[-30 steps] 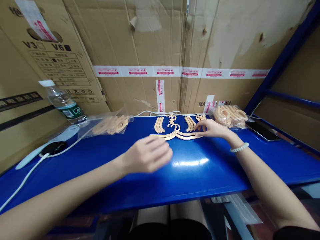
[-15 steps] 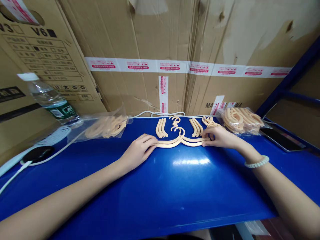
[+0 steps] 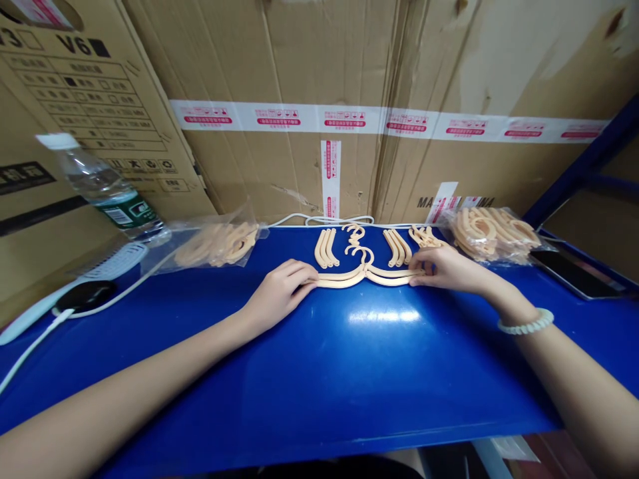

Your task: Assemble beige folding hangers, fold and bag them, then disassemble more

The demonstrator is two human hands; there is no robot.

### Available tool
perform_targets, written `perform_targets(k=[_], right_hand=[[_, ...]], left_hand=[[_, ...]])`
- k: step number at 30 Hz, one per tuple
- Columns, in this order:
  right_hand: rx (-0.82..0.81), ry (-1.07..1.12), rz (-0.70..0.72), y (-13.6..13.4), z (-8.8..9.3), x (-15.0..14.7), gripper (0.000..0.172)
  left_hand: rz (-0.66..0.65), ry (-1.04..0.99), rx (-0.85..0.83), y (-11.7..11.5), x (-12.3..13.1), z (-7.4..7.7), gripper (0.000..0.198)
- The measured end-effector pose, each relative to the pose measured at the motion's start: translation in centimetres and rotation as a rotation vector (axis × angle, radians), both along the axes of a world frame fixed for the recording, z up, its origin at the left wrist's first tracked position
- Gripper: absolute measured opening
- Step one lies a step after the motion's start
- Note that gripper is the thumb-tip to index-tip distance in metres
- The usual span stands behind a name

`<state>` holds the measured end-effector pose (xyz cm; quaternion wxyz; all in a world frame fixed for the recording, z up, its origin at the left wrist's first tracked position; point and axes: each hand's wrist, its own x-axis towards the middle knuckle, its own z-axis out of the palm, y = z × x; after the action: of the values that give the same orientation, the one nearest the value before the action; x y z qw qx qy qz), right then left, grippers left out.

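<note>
Two beige plastic hangers (image 3: 344,282) lie one in front of the other on the blue table, their hooks pointing away from me. My left hand (image 3: 282,291) has its fingers closed on their left ends. At the right ends, my right hand (image 3: 444,269) pinches with thumb and fingers. Just behind are loose curved hanger arms (image 3: 327,248) on the left and more hanger arms (image 3: 397,249) on the right. Between these groups sit separate hanger hooks (image 3: 353,233). A small heap of beige pieces (image 3: 424,236) is partly hidden behind my right hand.
Clear bags of beige hanger parts stand at left (image 3: 219,243) and right (image 3: 492,233). Far left are a water bottle (image 3: 110,193), a pale hairbrush (image 3: 117,259) and a black round device (image 3: 87,297) with a white cable. A phone (image 3: 574,273) lies right. Cardboard boxes (image 3: 289,60) wall the back.
The camera view has shifted slightly, so the scene sits a little higher and to the right. Both hands stay at the hanger ends, with hardly any movement.
</note>
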<state>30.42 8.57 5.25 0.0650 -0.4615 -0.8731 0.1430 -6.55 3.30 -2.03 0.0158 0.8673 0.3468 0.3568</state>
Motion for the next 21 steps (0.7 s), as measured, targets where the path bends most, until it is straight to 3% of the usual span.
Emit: perform_targets(k=[8,13,17,21], right_hand=[[-0.009,-0.044,0.003,-0.2,0.2,0.0,0.028],[0.006,-0.094,-0.138,0.1,-0.1,1.0,0.037],[-0.076,-0.175,-0.19,0.1,-0.2,1.5,0.032],[-0.249,-0.246,-0.211,-0.5,0.4,1.4,0.042]], left_hand=[[0.008,-0.001,-0.017,-0.1,0.0,-0.1,0.009],[0.069,-0.054,-0.045,-0.3,0.1,0.2,0.011],[0.13,-0.108,-0.064,-0.3,0.1,0.6,0.014],[0.168,-0.138,-0.092,-0.3,0.1,0.7,0.013]])
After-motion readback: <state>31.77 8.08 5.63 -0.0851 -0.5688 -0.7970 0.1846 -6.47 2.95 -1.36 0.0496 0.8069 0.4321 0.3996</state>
